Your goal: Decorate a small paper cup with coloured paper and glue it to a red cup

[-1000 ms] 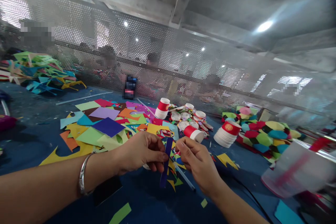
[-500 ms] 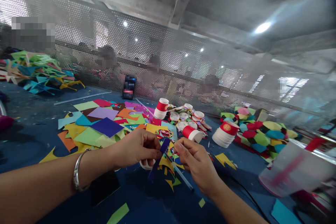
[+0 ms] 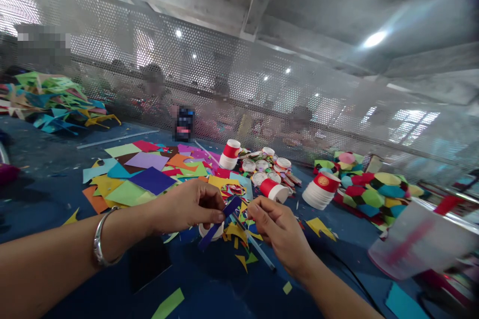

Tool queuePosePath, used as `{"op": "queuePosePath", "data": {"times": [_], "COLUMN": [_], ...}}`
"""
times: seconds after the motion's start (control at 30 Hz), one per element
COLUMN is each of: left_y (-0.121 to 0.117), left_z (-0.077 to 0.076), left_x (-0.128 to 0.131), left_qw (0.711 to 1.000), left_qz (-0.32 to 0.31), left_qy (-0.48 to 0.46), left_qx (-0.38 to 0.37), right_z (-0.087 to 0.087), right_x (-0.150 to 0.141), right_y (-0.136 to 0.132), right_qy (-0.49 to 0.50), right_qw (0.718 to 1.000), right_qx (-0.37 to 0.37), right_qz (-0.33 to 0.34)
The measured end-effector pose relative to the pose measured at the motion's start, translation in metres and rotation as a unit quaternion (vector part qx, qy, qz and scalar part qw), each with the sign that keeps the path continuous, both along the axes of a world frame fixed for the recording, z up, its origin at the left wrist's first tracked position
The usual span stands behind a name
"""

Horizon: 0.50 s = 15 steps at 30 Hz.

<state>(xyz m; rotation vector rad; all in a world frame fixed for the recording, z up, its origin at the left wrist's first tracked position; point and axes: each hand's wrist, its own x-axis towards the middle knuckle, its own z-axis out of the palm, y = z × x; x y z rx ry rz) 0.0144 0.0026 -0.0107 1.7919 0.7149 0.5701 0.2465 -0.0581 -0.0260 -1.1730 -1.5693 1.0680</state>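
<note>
In the middle of the head view my left hand (image 3: 204, 204), with a silver bangle at its wrist, pinches a dark blue paper strip (image 3: 220, 222) between thumb and fingers. The strip slants down to the left, over a white cup (image 3: 218, 232) partly hidden behind it. My right hand (image 3: 275, 227) is closed in a pinch just right of the strip's upper end; what its fingertips hold, if anything, is too small to tell. Between the hands a translucent stick (image 3: 262, 253) slants above small paper scraps (image 3: 236, 232).
Coloured paper sheets (image 3: 152, 179) lie beyond my left hand. Red and white paper cups (image 3: 322, 190) and faceted paper balls (image 3: 368, 194) stand to the right, near a translucent tub (image 3: 422, 239). A phone (image 3: 183, 123) leans against the perforated screen (image 3: 239, 75), with people behind it.
My left hand has moved slightly left and down with the paper strip, which now tilts more. The right hand has stayed almost still.
</note>
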Motion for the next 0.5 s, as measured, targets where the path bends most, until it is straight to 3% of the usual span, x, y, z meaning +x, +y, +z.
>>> {"op": "queuePosePath", "data": {"times": [0.13, 0.3, 0.5], "left_y": [0.0025, 0.0079, 0.0074], "left_z": [0.0017, -0.0042, -0.0015], "left_x": [-0.0044, -0.0073, -0.0105], "left_qw": [1.000, 0.997, 0.998], "left_qz": [-0.002, -0.034, -0.031], "left_qy": [-0.004, -0.060, -0.046], "left_qx": [0.029, -0.029, -0.030], "right_z": [-0.0010, -0.0006, -0.0015], "right_x": [0.0001, 0.0013, 0.0019], "right_y": [0.0016, 0.0009, 0.0005], "right_qy": [0.004, -0.001, -0.009], "right_qw": [1.000, 1.000, 1.000], "right_qx": [-0.004, -0.005, -0.002], "right_qz": [0.000, -0.005, -0.006]}}
